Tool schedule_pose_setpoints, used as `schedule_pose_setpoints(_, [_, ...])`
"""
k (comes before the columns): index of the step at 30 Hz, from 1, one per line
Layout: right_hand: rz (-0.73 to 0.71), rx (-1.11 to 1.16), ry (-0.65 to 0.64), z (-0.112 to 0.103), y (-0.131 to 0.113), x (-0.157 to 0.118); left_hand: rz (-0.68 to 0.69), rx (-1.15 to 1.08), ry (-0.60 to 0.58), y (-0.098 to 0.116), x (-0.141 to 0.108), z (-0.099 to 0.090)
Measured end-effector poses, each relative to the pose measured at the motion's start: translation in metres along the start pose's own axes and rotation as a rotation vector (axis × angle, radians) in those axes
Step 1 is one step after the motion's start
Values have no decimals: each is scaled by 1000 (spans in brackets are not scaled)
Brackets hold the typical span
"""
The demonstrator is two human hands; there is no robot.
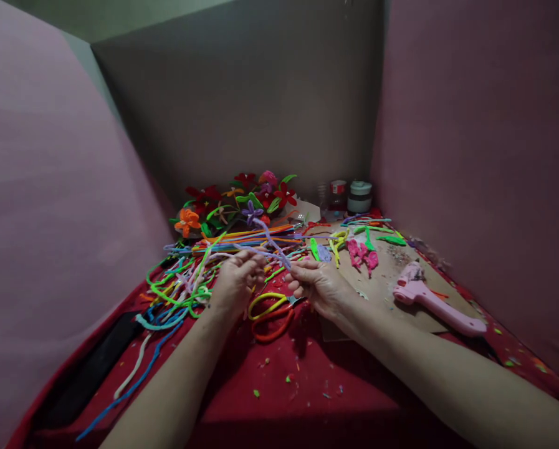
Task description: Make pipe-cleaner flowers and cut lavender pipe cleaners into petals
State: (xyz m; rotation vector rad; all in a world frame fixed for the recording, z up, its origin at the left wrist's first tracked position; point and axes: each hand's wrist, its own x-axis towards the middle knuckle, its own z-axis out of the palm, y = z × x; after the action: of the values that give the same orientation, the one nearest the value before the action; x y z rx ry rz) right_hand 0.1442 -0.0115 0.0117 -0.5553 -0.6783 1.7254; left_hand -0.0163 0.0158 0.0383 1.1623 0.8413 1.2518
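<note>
A light purple pipe cleaner (273, 243), bent and branching, is held up between my two hands above the table's middle. My right hand (319, 285) pinches its lower end with thumb and forefinger. My left hand (239, 279) has its fingers curled closed around another stretch of the purple stem; the exact grip is partly hidden. Just below the hands lie scissors (270, 317) with yellow and red-orange handles, blades pointing right. Beyond them is a spread of loose pipe cleaners (242, 237) in many colours.
Fuzzy flowers (246, 196) stand at the back. On the right, a cardboard sheet (386, 293) bears a pink glue gun (440, 305) and pink shaped pieces (362, 254). A lidded jar (359, 197) is behind. At left lies a black flat object (92, 368). Scraps dot the red cloth (307, 386).
</note>
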Motion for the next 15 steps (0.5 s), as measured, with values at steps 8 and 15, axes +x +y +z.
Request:
schedule_pose_setpoints(8, [37, -126, -15, 0, 3, -3, -28, 147, -90, -13, -12, 17])
schedule_pose_setpoints(15, [65, -207, -15, 0, 2, -5, -5, 43, 94, -4, -8, 13])
